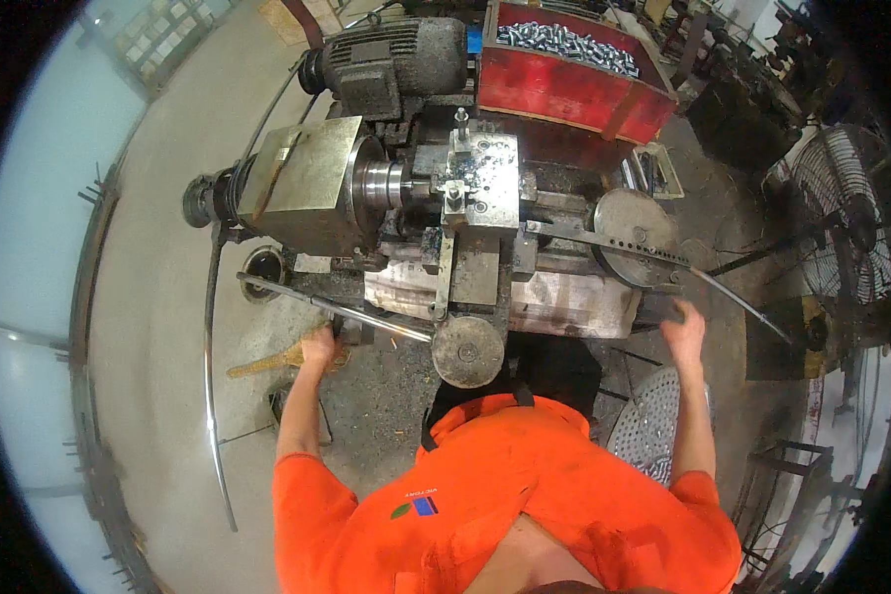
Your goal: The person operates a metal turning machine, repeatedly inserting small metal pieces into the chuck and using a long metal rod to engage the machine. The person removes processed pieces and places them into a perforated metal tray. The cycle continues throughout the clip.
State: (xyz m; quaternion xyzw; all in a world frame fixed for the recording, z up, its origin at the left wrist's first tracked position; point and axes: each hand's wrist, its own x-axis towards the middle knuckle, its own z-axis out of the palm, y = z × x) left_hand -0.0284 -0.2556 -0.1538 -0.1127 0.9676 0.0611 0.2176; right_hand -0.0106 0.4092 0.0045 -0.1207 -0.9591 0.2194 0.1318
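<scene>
The lathe [487,178] stands ahead, between left fingers [321,340] and right fingers [684,315].

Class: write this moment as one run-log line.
left hand: at front left of machine, grip unclear | right hand: at front right, grip unclear | red bin: holds small metal parts

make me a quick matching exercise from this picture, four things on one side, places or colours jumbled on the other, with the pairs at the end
Column 1
1. left hand
2. right hand
3. large box
4. front round disc

Column 2
A. red, holding many small metal pieces
B. near the right front end of the machine
C. grey, between the two hands
D. just below the slanting lever on the left

Pairs: 1-D, 2-B, 3-A, 4-C
</scene>
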